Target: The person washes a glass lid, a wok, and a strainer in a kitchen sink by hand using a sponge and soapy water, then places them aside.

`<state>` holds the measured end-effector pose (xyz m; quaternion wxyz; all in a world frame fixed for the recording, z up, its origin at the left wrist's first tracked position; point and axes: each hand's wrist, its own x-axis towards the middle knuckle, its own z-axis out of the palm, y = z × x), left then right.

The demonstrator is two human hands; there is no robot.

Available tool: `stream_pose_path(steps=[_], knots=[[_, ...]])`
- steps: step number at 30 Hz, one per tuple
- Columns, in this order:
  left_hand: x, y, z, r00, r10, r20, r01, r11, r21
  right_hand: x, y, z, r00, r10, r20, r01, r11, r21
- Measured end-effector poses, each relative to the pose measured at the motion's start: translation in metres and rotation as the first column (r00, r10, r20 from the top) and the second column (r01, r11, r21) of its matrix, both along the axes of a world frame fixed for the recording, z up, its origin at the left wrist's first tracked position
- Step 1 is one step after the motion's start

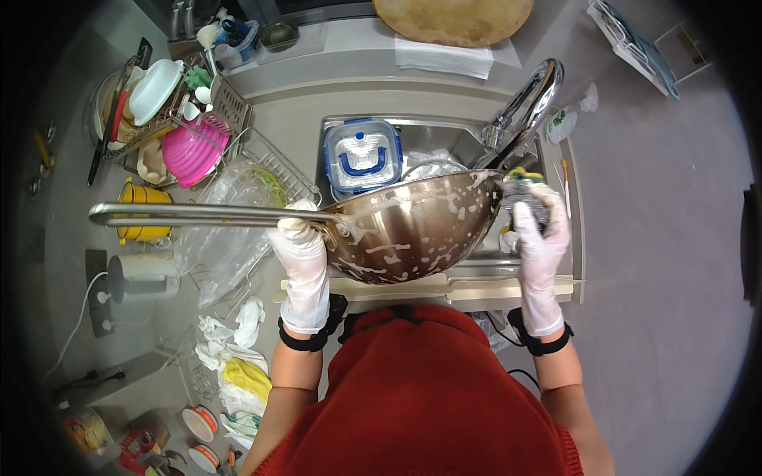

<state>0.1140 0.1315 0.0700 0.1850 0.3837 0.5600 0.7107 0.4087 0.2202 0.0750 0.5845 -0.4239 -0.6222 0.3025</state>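
Note:
A steel wok (411, 229) is tilted on its side over the sink (470, 134), streaked with soap foam on its outer wall. My left hand (300, 247), in a white glove, grips the base of its long metal handle (202, 214), which points left. In my gloved right hand (545, 229) is a dark scouring pad (530, 205), with a green and yellow sponge (525, 175) above it at the wok's right rim. The wok hides much of the sink. Behind it, a clear lidded container (363, 156) with blue clips stands in the basin.
A chrome faucet (536, 107) arches over the sink's right side. Left of it stand a dish rack (229, 107) with a pink colander (193, 149), a plastic bag (232, 220) and an electric kettle (143, 278). A spray bottle (562, 124) is on the right.

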Motion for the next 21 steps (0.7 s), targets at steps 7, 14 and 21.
stream_pose_path(steps=[7,14,21], knots=[[0.022,-0.002,0.011,0.999,-0.028,0.037,0.029,0.999,-0.023,-0.078,-0.035,0.046,0.954,-0.061,0.294,-0.02,0.964,0.265],[0.025,-0.006,0.015,0.96,0.135,-0.245,-0.162,0.983,-0.091,-0.091,-0.011,0.04,0.982,-0.079,0.169,0.055,0.988,0.141],[0.029,-0.008,-0.001,0.976,0.111,-0.185,-0.148,0.968,-0.202,-0.1,-0.011,0.057,0.992,-0.019,0.124,0.004,0.993,0.117]])
